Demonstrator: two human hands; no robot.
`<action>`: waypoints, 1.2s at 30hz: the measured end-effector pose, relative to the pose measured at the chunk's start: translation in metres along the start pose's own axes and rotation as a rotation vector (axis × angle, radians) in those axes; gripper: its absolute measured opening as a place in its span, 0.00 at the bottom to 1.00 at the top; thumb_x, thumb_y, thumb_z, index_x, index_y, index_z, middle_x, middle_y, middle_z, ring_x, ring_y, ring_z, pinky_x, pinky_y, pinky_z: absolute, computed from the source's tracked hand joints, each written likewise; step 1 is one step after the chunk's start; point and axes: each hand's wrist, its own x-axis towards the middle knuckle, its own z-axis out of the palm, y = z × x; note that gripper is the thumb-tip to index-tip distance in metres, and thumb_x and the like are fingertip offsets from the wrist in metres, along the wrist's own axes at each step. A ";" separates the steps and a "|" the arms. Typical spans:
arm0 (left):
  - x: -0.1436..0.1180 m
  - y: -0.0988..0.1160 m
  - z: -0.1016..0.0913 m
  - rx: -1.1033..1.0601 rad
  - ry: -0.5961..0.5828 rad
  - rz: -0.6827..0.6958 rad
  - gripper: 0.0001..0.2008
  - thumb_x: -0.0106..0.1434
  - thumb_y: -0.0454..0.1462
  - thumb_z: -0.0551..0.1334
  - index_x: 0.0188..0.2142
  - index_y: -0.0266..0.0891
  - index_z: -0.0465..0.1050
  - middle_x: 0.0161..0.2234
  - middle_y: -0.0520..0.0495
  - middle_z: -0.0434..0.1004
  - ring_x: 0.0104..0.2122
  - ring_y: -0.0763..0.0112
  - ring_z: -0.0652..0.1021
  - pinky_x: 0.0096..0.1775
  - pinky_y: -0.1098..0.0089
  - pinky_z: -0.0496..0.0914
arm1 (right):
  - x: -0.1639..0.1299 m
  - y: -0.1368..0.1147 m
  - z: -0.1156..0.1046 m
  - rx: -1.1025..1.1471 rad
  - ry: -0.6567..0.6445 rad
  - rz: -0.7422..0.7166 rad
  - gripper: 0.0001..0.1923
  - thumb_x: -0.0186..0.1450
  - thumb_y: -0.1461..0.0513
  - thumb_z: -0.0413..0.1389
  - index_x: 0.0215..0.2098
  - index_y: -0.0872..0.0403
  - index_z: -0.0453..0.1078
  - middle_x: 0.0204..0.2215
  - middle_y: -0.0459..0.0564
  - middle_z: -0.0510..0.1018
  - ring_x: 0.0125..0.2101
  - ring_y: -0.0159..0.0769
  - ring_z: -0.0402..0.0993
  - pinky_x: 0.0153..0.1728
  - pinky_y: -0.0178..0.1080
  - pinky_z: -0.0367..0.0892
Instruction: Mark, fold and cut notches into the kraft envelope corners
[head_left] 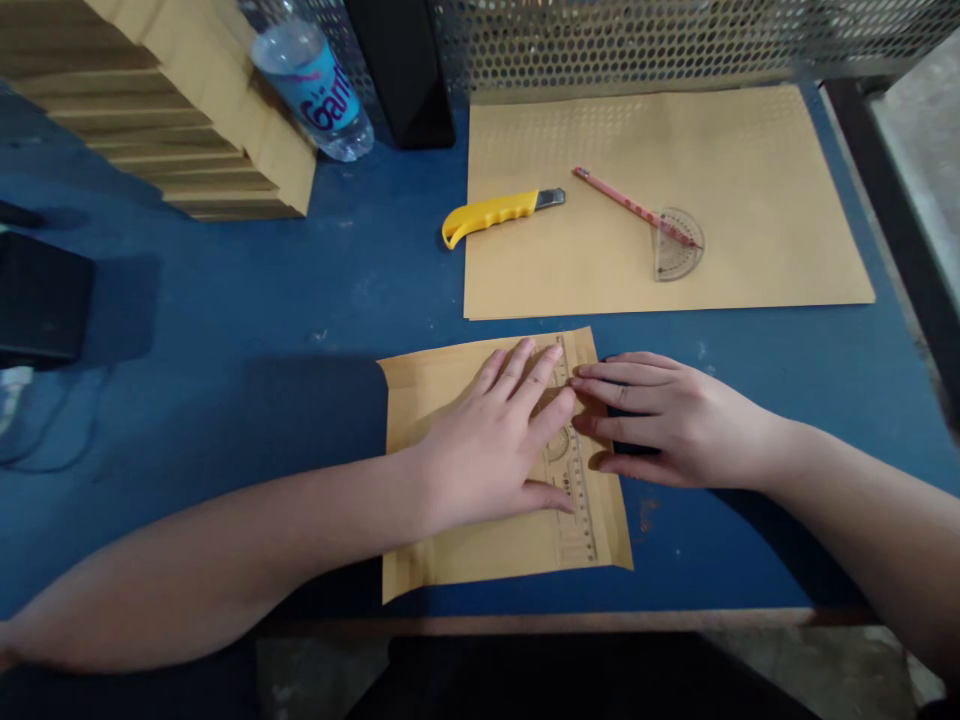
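Black box [41, 298] cut off at left edge. Left hand [495, 440] flat, fingers spread, pressing clear ruler [571, 480] onto small brown sheet [450, 560] near table [262, 330] front edge; ruler's middle hidden. Right hand [671, 420] flat, fingertips meeting ruler's edge, gripping nothing. Markings unreadable.

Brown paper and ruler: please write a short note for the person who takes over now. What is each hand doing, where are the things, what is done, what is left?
Left hand: flat on the clear ruler, pressing it onto the small brown paper.
Right hand: empty, fingertips at the ruler's right edge, near the paper's right side.
Things: knife, pencil and protractor lie on or at the big sheet behind, untouched.
Done: ruler laid along the small paper's right side.
Left: no line or cut is visible along the ruler; probably marking or cutting comes next.
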 end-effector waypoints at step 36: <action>0.000 0.000 0.000 0.023 -0.008 -0.002 0.56 0.62 0.71 0.62 0.71 0.29 0.61 0.77 0.18 0.44 0.76 0.23 0.45 0.73 0.33 0.48 | 0.000 -0.001 -0.001 -0.028 -0.027 0.003 0.17 0.76 0.54 0.58 0.54 0.58 0.79 0.58 0.63 0.82 0.64 0.53 0.75 0.63 0.56 0.73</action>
